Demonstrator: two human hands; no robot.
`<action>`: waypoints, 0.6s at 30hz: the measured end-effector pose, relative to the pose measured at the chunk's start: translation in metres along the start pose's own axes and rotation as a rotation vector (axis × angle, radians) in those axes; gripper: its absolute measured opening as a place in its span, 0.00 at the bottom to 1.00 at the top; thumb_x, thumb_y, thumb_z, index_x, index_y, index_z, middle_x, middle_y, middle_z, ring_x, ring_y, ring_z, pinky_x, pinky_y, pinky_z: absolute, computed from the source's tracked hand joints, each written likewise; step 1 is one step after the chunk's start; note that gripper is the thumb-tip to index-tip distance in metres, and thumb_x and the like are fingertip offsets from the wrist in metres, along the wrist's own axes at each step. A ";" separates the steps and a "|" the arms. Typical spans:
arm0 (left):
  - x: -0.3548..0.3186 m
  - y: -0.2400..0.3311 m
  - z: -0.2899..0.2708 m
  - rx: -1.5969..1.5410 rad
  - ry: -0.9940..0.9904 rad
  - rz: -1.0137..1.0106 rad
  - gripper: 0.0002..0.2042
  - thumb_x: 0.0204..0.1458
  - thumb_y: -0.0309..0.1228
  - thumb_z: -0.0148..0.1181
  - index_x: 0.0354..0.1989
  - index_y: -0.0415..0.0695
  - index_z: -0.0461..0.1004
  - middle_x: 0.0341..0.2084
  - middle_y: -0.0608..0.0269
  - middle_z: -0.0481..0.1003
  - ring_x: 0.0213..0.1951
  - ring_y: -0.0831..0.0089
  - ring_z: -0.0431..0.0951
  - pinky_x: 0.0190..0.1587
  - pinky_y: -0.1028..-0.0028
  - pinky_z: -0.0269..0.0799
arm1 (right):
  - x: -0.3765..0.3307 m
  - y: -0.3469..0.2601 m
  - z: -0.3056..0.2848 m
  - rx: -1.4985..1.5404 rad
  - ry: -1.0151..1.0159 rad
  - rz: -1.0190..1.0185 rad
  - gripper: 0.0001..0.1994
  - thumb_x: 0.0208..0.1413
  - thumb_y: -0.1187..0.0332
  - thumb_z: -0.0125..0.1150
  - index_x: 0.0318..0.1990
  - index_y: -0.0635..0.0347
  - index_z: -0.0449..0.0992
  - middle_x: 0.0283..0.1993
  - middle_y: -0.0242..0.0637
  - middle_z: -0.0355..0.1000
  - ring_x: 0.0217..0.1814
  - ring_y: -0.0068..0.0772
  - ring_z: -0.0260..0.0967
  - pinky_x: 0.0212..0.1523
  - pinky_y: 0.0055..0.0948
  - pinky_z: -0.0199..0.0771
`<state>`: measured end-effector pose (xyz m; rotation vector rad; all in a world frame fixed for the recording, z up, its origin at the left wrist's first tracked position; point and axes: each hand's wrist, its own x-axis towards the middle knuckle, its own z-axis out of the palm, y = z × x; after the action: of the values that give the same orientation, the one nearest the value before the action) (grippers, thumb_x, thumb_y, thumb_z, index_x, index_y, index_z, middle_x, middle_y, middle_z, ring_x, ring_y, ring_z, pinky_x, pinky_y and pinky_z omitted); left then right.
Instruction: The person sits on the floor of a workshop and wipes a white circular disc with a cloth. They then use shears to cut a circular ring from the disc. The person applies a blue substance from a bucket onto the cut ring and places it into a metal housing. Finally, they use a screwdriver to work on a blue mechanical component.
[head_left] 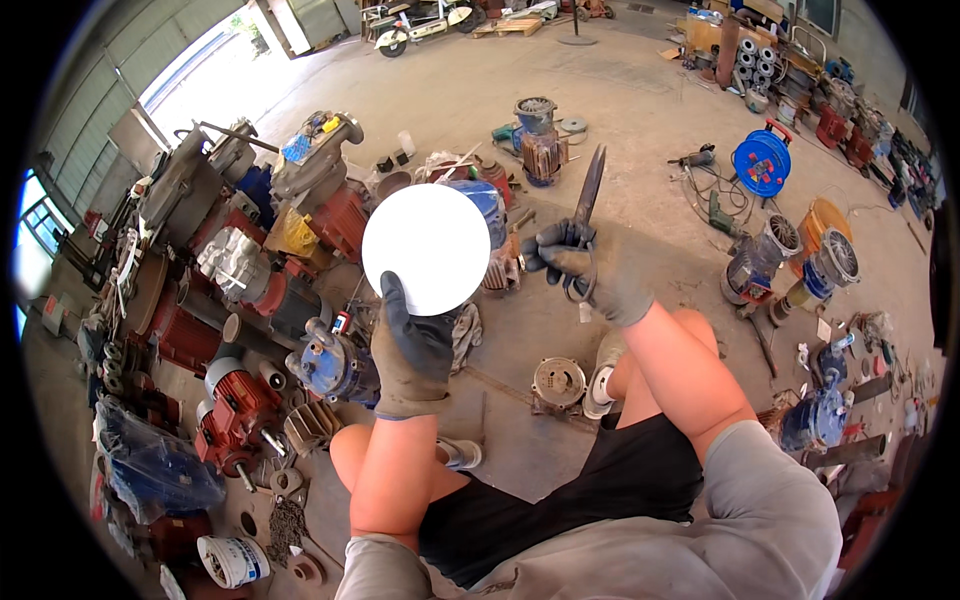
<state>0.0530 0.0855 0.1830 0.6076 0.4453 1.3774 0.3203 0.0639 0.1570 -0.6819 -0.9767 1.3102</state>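
Observation:
My left hand (412,350), in a dark-coated work glove, grips the lower edge of a plain white round disc (428,240), with the thumb across its face. The disc is raised in front of me, its face toward me. To its right, my gloved right hand (580,262) is closed around the handles of a pair of scissors (591,185). Their dark blades point up and away from me, close together and apart from the disc. A grey rag (466,338) lies partly behind my left hand. Below, between my feet, sits a round metal motor part (559,383).
Red motors (238,405) and a blue motor (338,365) crowd the floor on my left. A white bucket (233,561) stands at lower left. To the right are a blue cable reel (762,163), opened motors (762,260) and power tools with cords (722,215).

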 end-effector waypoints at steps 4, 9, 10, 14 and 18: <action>0.002 -0.015 -0.024 0.119 0.128 0.059 0.29 0.76 0.46 0.46 0.76 0.39 0.56 0.71 0.49 0.65 0.69 0.54 0.71 0.68 0.51 0.75 | -0.001 0.050 0.013 0.042 0.064 0.260 0.15 0.66 0.64 0.69 0.53 0.63 0.78 0.50 0.41 0.83 0.49 0.31 0.82 0.45 0.26 0.79; 0.019 -0.031 -0.019 0.107 0.163 0.088 0.31 0.74 0.50 0.49 0.77 0.42 0.56 0.71 0.50 0.66 0.69 0.54 0.71 0.70 0.53 0.73 | 0.000 0.089 0.051 0.285 0.141 0.286 0.20 0.68 0.58 0.68 0.57 0.65 0.78 0.52 0.39 0.83 0.53 0.32 0.81 0.49 0.29 0.80; 0.022 -0.043 -0.015 0.150 0.176 0.112 0.32 0.74 0.52 0.46 0.77 0.42 0.57 0.71 0.50 0.67 0.67 0.57 0.73 0.68 0.58 0.74 | 0.000 0.094 0.057 0.316 0.152 0.256 0.20 0.69 0.58 0.67 0.58 0.66 0.78 0.52 0.40 0.83 0.54 0.32 0.81 0.51 0.30 0.80; 0.022 -0.064 -0.037 0.497 0.093 0.065 0.31 0.75 0.51 0.44 0.76 0.39 0.57 0.69 0.52 0.69 0.66 0.60 0.73 0.66 0.61 0.73 | -0.001 0.087 0.065 -0.040 0.126 -0.052 0.19 0.69 0.63 0.66 0.58 0.68 0.77 0.53 0.40 0.82 0.55 0.32 0.80 0.55 0.33 0.80; 0.016 -0.079 -0.014 0.340 0.141 0.005 0.30 0.76 0.51 0.42 0.75 0.41 0.60 0.69 0.54 0.70 0.67 0.62 0.72 0.68 0.62 0.70 | 0.017 0.068 0.052 0.066 0.333 0.115 0.22 0.61 0.68 0.73 0.56 0.73 0.76 0.47 0.37 0.82 0.48 0.26 0.79 0.48 0.27 0.79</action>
<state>0.1075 0.0967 0.1229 0.7896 0.8020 1.3646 0.2420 0.0857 0.1254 -0.8828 -0.6297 1.2726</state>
